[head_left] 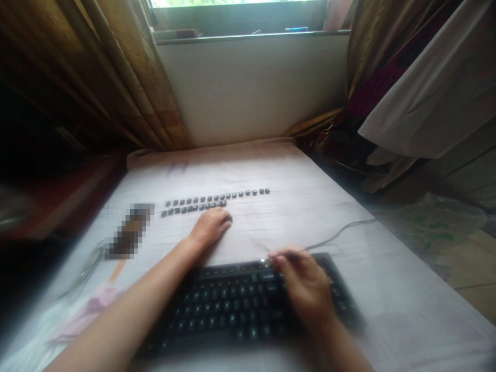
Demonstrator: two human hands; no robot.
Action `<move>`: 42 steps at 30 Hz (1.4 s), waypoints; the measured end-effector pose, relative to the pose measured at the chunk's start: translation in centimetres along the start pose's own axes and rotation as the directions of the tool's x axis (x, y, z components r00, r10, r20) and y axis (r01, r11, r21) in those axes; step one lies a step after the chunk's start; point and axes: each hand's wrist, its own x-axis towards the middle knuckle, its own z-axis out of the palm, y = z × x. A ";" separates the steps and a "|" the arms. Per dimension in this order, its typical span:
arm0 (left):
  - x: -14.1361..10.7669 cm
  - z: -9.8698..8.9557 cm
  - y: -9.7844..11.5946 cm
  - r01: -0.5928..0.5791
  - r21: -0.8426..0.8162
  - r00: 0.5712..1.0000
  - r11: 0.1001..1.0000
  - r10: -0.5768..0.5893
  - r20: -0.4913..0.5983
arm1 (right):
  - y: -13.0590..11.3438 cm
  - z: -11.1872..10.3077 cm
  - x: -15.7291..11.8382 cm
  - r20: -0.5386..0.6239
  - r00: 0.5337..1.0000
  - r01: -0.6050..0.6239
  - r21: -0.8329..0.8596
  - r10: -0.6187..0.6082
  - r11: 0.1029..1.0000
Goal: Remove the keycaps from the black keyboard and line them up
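A black keyboard [225,305] lies on the white cloth, close to me. Small black keycaps [215,198] stand in two rows beyond it. My left hand [212,226] is at the right end of the nearer row, its fingers closed on a dark keycap [229,219]. Over the keyboard's upper right part is my right hand [306,284], its fingers pinched together near the top edge. What they hold, a thin dark thing perhaps, is too blurred to make out. Several sockets near the keyboard's top edge show no keycaps.
A cable [337,230] runs from the keyboard over the cloth's right edge. At the left lie a pixelated dark object [129,232], a clear slender item [91,263] and pink cloth [89,312]. Curtains [127,67] and a window [240,13] are behind; white fabric [430,88] hangs at the right.
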 end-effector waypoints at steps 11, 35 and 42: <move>2.0 -0.6 0.8 -0.052 0.180 0.997 0.982 0.061 -0.045 | 0.4 0.0 0.0 -0.004 1.000 0.007 -0.003 -0.007 1.000; 5.1 -0.6 -0.9 0.025 0.243 0.997 0.970 -0.006 -0.081 | 0.6 -0.2 0.2 -0.023 1.000 -0.015 -0.041 0.014 0.999; 0.8 -2.0 -0.6 0.020 0.182 0.988 0.983 0.009 -0.155 | 0.6 -0.4 0.2 -0.037 0.998 -0.050 -0.028 0.049 0.998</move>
